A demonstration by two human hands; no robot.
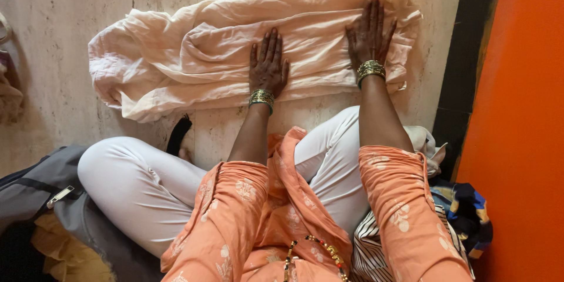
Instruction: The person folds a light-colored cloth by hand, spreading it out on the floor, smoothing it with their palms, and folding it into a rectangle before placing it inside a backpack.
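A pale peach cloth (pixel 194 59) lies crumpled and partly folded on the light stone floor (pixel 53 82) in front of me. My left hand (pixel 268 64) presses flat on its middle, fingers together and pointing away. My right hand (pixel 369 32) lies flat on the cloth's right end, fingers spread a little. Both wrists carry gold and green bangles. Neither hand grips the cloth; both rest on top of it.
I sit cross-legged in white trousers (pixel 135 182) and an orange printed top. A grey bag (pixel 41 188) lies at my left, striped and patterned clothes (pixel 458 211) at my right. An orange wall (pixel 523 123) with a dark strip bounds the right side.
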